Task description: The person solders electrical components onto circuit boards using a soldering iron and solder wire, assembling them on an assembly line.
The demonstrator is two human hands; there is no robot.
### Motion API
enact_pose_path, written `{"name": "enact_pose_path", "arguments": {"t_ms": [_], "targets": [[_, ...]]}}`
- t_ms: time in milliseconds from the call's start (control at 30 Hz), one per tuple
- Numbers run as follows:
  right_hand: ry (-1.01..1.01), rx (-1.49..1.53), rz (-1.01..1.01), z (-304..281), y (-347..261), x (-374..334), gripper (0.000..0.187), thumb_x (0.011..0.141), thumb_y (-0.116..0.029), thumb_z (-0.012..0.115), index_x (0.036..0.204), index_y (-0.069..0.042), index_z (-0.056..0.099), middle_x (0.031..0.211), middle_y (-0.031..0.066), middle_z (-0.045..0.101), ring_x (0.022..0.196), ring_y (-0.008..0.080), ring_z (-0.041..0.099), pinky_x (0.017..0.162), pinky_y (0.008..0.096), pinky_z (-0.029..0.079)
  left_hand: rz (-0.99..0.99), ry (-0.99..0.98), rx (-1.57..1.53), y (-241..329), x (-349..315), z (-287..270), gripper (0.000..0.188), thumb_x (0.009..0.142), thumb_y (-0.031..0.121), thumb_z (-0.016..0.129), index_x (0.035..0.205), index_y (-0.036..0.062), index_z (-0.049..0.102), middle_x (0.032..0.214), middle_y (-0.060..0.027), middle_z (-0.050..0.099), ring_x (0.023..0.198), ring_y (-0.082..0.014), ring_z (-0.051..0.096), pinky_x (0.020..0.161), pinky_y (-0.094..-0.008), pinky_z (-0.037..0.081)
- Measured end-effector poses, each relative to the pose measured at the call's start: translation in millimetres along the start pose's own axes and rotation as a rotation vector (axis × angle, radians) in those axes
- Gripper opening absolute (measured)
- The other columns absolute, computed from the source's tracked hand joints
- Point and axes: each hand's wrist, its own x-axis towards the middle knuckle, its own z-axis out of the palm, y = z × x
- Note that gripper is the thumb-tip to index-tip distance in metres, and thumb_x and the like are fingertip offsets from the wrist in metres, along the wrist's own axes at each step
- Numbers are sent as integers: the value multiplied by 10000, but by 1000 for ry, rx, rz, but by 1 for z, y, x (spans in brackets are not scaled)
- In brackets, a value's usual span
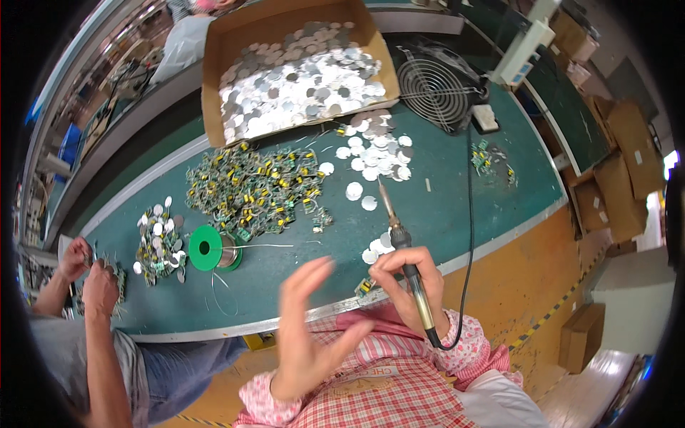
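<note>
My L grip [303, 328] is raised near the front edge, a bit blurred, fingers & thumb spread apart, nothing in it. My R grip [414, 289] is clamped on the soldering iron [399, 237], tip pointing up & away from me. Small circuit board [365, 287] at my R fingertips, can't tell if touching. Green counter [514, 207] carries, going back, solder spool [207, 234], board pile [257, 185], loose discs [378, 153], cardboard box [210, 78] of discs, w/ round fan guard [435, 85] beside it. Co-worker's hands [100, 289] far L; orange-brown floor [499, 299] & stacked cartons [628, 178] R.
</note>
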Motion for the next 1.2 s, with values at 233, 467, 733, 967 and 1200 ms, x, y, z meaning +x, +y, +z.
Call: {"name": "enact_pose_path", "arguments": {"t_ms": [233,467,733,967,1200], "targets": [[-73,-143,-110,8,-2,-15,231,784,71,679,939,-22,535,840,123,653,736,193,645,649,286,514,-619,-282,-721,-52,-18,24,173,893,59,627,1039,-29,599,932,-54,653,868,-100,605,783,-230,480],[-4,-651,-209,-11,14,19,285,689,1,755,922,-54,601,856,63,654,732,258,570,644,345,463,-699,-141,-811,-64,-22,8,121,892,38,619,1004,0,591,891,-28,636,811,-68,584,711,-212,468],[-287,-733,-191,-3,20,21,315,663,21,748,931,-85,623,889,9,680,743,210,547,711,326,448,-650,-105,-777,-69,-17,4,104,903,32,603,997,-9,615,902,-4,637,808,-33,564,708,-184,449],[-281,-693,-284,10,19,14,356,665,47,692,983,-91,610,1018,26,675,841,222,535,754,351,405,-660,-39,-796,-67,-18,0,100,916,75,596,983,2,609,897,-23,642,759,-47,557,683,-201,450],[-170,-540,-141,23,20,10,276,719,58,695,943,-59,581,804,75,584,724,264,557,642,362,432,-623,-45,-723,-70,-16,1,100,914,69,597,977,-7,610,895,-27,636,758,-62,575,674,-215,477]]}}
